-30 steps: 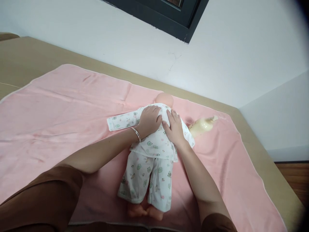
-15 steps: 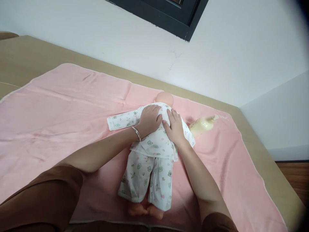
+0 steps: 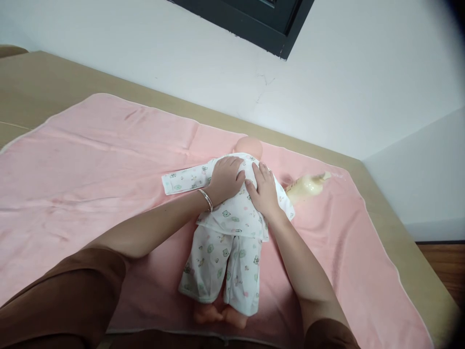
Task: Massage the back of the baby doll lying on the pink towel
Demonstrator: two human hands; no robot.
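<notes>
A baby doll [image 3: 232,232] in white printed pyjamas lies on a pink blanket [image 3: 90,160], head towards the wall. My left hand [image 3: 225,178] rests on the doll's upper chest, fingers together and curved over the cloth; a silver bangle sits on that wrist. My right hand [image 3: 264,191] lies flat beside it on the chest, fingers stretched out. An empty sleeve [image 3: 185,180] of the top sticks out to the left. The doll's bare arm [image 3: 308,184] pokes out to the right. Bare feet [image 3: 221,315] show at the near edge.
The blanket covers a tan table [image 3: 43,82] pushed against a white wall [image 3: 218,63]. A dark window frame [image 3: 261,22] is above. Wooden floor [image 3: 443,271] shows past the table's right edge.
Both hands stay pressed on the doll's chest. The view has shifted very slightly; nothing else has moved.
</notes>
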